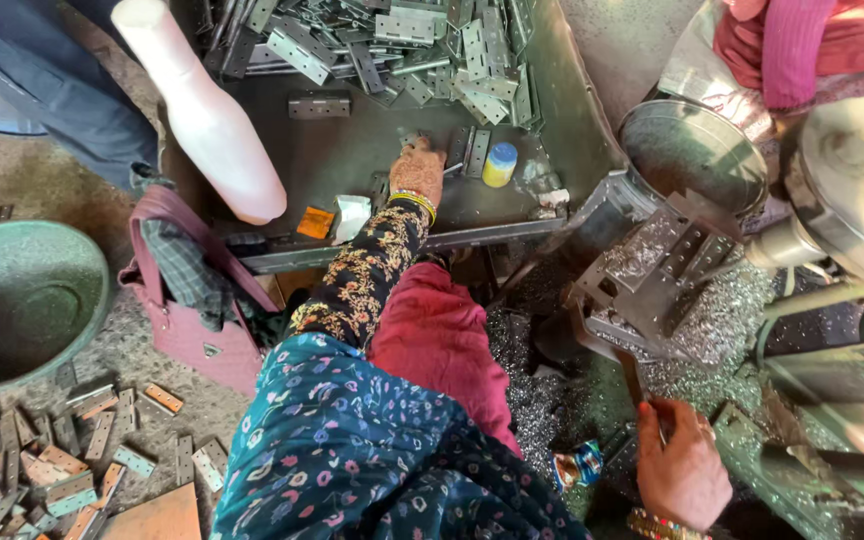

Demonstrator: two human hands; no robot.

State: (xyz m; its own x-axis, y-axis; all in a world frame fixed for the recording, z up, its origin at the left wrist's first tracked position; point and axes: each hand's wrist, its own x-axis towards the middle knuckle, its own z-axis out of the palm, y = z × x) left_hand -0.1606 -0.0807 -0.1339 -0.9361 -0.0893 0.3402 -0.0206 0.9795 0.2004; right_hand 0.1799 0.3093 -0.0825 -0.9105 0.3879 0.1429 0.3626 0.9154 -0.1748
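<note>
Hands: two; left hand (418, 171) flat on surface (352, 150) near front edge, holding nothing.
Right hand (680, 470): grip closed around lever (632, 378).
Hinges (402, 40): heap at far edge, uncountable.

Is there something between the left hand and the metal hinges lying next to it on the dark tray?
Nothing visible. The left hand rests on the dark metal tray, and the two grey metal hinges lie just beside its fingers, before the small yellow container.

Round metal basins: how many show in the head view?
2. One green basin sits on the floor at the left edge; one grey basin stands upper right beside the machine. Others may be hidden outside the frame.
</note>
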